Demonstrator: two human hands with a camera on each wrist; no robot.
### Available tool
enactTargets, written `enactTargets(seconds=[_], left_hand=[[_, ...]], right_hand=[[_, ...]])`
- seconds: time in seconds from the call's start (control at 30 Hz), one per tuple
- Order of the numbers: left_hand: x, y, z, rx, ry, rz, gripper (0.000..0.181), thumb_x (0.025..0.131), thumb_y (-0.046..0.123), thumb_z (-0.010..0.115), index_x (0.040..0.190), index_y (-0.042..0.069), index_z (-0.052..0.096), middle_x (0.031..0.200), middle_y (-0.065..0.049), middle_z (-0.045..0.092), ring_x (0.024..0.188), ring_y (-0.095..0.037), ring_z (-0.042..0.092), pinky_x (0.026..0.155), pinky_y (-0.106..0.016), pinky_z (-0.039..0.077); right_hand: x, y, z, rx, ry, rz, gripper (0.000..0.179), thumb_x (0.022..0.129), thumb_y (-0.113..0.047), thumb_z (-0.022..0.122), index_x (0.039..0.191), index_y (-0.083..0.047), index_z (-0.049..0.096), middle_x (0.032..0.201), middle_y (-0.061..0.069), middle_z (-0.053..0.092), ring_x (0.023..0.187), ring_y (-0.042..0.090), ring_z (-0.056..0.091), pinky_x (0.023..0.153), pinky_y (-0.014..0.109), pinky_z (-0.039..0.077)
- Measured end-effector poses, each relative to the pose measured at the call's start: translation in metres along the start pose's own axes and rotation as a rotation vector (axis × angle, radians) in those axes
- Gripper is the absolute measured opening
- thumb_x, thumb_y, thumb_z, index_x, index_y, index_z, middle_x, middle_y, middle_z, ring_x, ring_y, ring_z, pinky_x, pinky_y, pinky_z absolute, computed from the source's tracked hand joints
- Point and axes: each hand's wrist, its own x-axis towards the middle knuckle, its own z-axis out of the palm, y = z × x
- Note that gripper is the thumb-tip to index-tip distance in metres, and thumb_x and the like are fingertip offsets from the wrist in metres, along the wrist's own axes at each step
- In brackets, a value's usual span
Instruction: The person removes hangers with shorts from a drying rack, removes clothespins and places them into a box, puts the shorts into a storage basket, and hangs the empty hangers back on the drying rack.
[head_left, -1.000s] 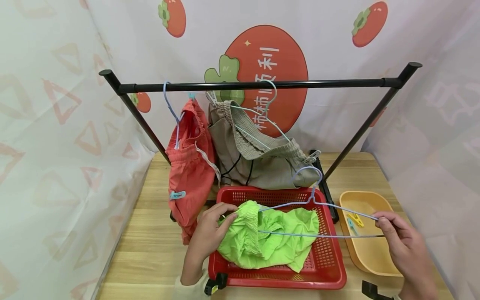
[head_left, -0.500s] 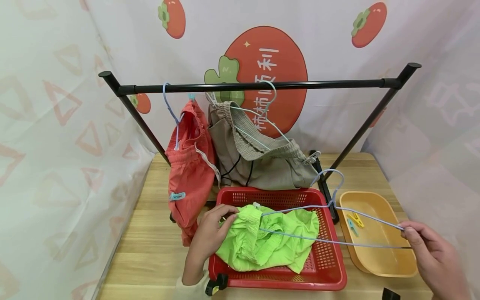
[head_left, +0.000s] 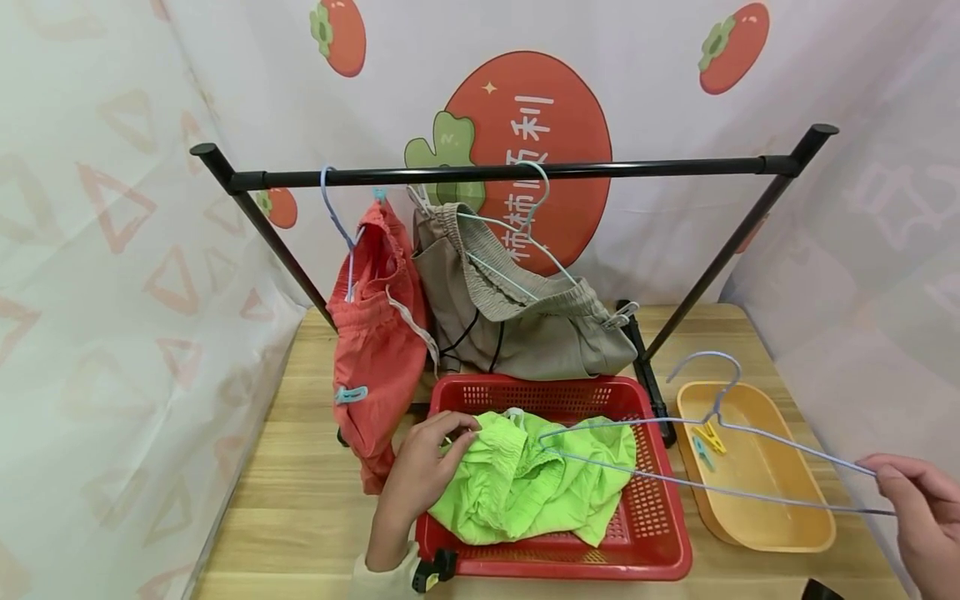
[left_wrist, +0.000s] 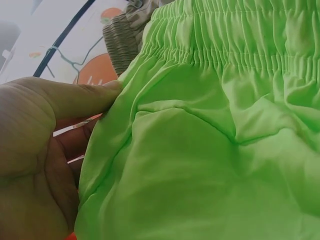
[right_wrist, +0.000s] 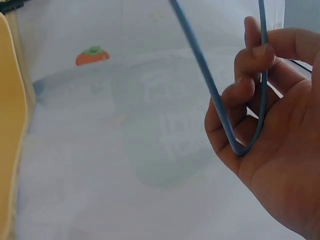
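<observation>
My left hand [head_left: 420, 471] pinches the side of bright green shorts [head_left: 555, 504] near their gathered elastic waistband. In the left wrist view, thumb and fingers lie on either side of the green fabric [left_wrist: 170, 160]. The shorts lie in a red basket [head_left: 570, 568], waistband toward the left. Off to the right, my right hand [head_left: 926, 521] holds one corner of a light blue wire hanger [head_left: 795, 447]. Its bent wire [right_wrist: 202, 62] rests against the palm in the right wrist view. The hanger's far corner overlaps the waistband opening in the head view.
A black rail [head_left: 450, 175] crosses behind the basket. Red shorts [head_left: 378, 350] and grey-brown shorts [head_left: 517, 342] hang from it on hangers. To the right, a yellow tray [head_left: 780, 500] contains a yellow clip [head_left: 708, 439] and a blue clip [head_left: 702, 452].
My right hand has moved right with the hanger, drawing its far end out of the green waistband. The left hand keeps its pinch on the shorts in nearly the same place.
</observation>
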Motion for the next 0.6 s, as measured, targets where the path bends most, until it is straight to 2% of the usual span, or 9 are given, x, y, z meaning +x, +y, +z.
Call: enactTargets(seconds=[0.03, 0.07, 0.1, 0.17, 0.37, 0.47, 0.6], left_hand=[[0.0, 0.0, 0.0, 0.003, -0.001, -0.003, 0.01, 0.099, 0.009, 0.071, 0.103, 0.017, 0.074, 0.094, 0.014, 0.065, 0.086, -0.006, 0.063, 0.074, -0.034, 0.056], [0.0, 0.0, 0.0, 0.007, -0.002, -0.006, 0.011, 0.098, 0.008, 0.071, 0.103, 0.017, 0.074, 0.094, 0.015, 0.065, 0.086, -0.005, 0.062, 0.074, -0.034, 0.056], [-0.001, 0.0, 0.001, 0.011, -0.002, -0.008, 0.011, 0.098, 0.008, 0.071, 0.103, 0.018, 0.074, 0.094, 0.015, 0.065, 0.085, -0.005, 0.062, 0.074, -0.035, 0.056], [-0.001, 0.0, 0.001, 0.017, -0.005, -0.013, 0.011, 0.098, 0.008, 0.071, 0.103, 0.018, 0.074, 0.093, 0.014, 0.065, 0.085, -0.005, 0.062, 0.074, -0.036, 0.056], [0.0, -0.001, 0.002, 0.04, -0.03, -0.022, 0.009, 0.099, 0.01, 0.071, 0.103, 0.017, 0.074, 0.095, 0.015, 0.066, 0.085, -0.004, 0.062, 0.075, -0.035, 0.055], [0.001, -0.002, 0.003, 0.056, -0.039, -0.021, 0.008, 0.098, 0.01, 0.071, 0.103, 0.016, 0.074, 0.095, 0.014, 0.066, 0.084, -0.004, 0.061, 0.074, -0.034, 0.054], [0.001, -0.003, 0.003, 0.065, -0.039, -0.013, 0.007, 0.098, 0.01, 0.072, 0.103, 0.015, 0.074, 0.094, 0.014, 0.066, 0.083, -0.005, 0.06, 0.072, -0.033, 0.053]], right_hand=[[0.001, 0.0, -0.001, -0.032, 0.017, -0.019, 0.04, 0.099, 0.016, 0.048, 0.084, -0.012, 0.073, 0.068, -0.01, 0.058, 0.061, 0.006, 0.043, 0.054, 0.015, 0.033], [0.003, -0.001, -0.002, -0.113, 0.045, -0.035, 0.044, 0.099, 0.013, 0.05, 0.084, -0.021, 0.073, 0.067, -0.014, 0.055, 0.058, 0.005, 0.039, 0.051, 0.017, 0.028], [0.004, -0.002, -0.002, -0.206, 0.07, -0.047, 0.046, 0.1, 0.01, 0.051, 0.085, -0.029, 0.071, 0.066, -0.018, 0.052, 0.057, 0.003, 0.035, 0.05, 0.018, 0.024], [0.005, -0.003, -0.003, -0.292, 0.103, -0.066, 0.048, 0.102, 0.005, 0.053, 0.088, -0.039, 0.068, 0.068, -0.022, 0.048, 0.057, 0.003, 0.032, 0.051, 0.02, 0.02], [0.008, -0.005, 0.001, -0.373, 0.175, -0.022, 0.046, 0.103, -0.004, 0.055, 0.091, -0.047, 0.066, 0.081, -0.033, 0.053, 0.073, -0.002, 0.041, 0.065, 0.013, 0.028], [0.011, -0.007, 0.002, -0.416, 0.187, -0.012, 0.052, 0.104, -0.004, 0.051, 0.089, -0.053, 0.059, 0.079, -0.033, 0.048, 0.073, -0.003, 0.038, 0.067, 0.013, 0.027], [0.015, -0.01, 0.003, -0.407, 0.198, 0.041, 0.058, 0.104, -0.003, 0.046, 0.084, -0.057, 0.053, 0.081, -0.035, 0.045, 0.075, -0.004, 0.036, 0.07, 0.015, 0.025]])
